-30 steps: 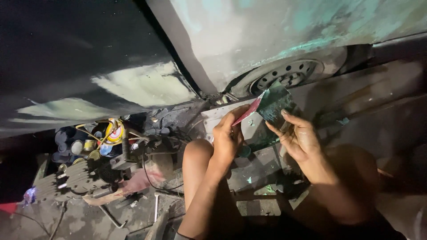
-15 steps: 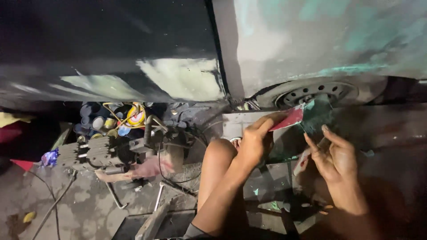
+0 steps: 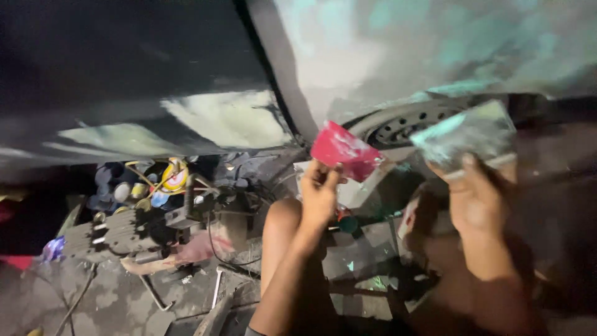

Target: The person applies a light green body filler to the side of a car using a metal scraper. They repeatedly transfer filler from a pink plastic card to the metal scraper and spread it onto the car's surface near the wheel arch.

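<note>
While the person crouches by the car body (image 3: 385, 56), the left hand (image 3: 320, 196) pinches a red spreader card (image 3: 344, 149) by its lower edge, fingers closed on it, card raised in front of the wheel (image 3: 410, 121). The right hand (image 3: 476, 199) is clamped on a flat board smeared with greenish filler (image 3: 466, 134), thumb over its near edge; motion blur here, so the exact grip is hard to read. The card looks thin, light and springy, best held at the clean edge. The board looks stiff and light, its smeared face probably sticky and slippery; hold it from beneath. Tool clutter (image 3: 155, 205) lies on the floor to the left.
</note>
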